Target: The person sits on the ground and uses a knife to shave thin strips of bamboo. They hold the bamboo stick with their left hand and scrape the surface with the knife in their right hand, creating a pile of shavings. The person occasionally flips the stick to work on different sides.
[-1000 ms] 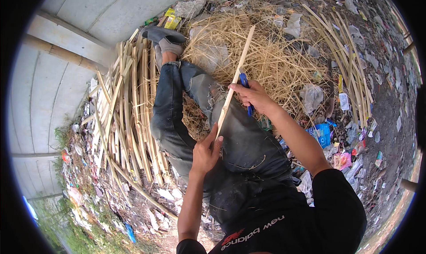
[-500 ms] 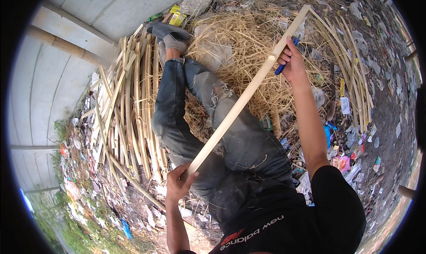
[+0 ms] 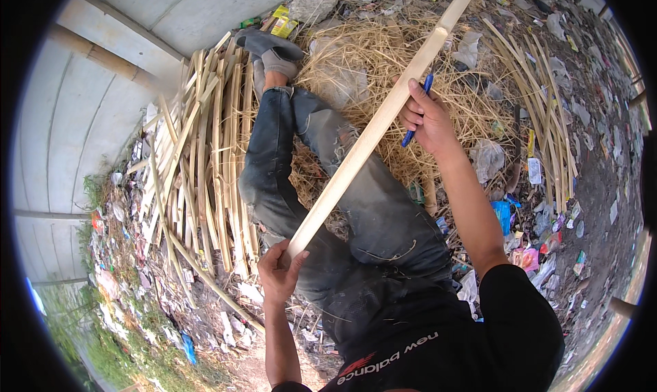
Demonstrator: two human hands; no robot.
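A long, pale split-bamboo strip [image 3: 363,149] slants across my thighs, from lower left to upper right. Its far end runs to the upper edge of the view, and a node shows near the top. The near end is pinched between the thumb and fingers of my left hand [image 3: 279,272]. Further up, my right hand [image 3: 426,118] grips the strip by its edge with the thumb on top. The same hand holds a slim blue tool [image 3: 408,138]; its kind cannot be made out, as fingers cover its middle.
Many bamboo strips [image 3: 198,166] lie piled left of my legs [image 3: 274,166]. A second bundle of strips [image 3: 547,118] rests at the right. Straw-like shavings [image 3: 383,70] cover the ground beyond my knees. Litter is scattered around, and a pale panel wall [image 3: 82,118] stands at the left.
My right hand has shifted down and left along the strip, now gripping it below the node. The strip's far end has moved up to the view's edge. My left hand still pinches the near end.
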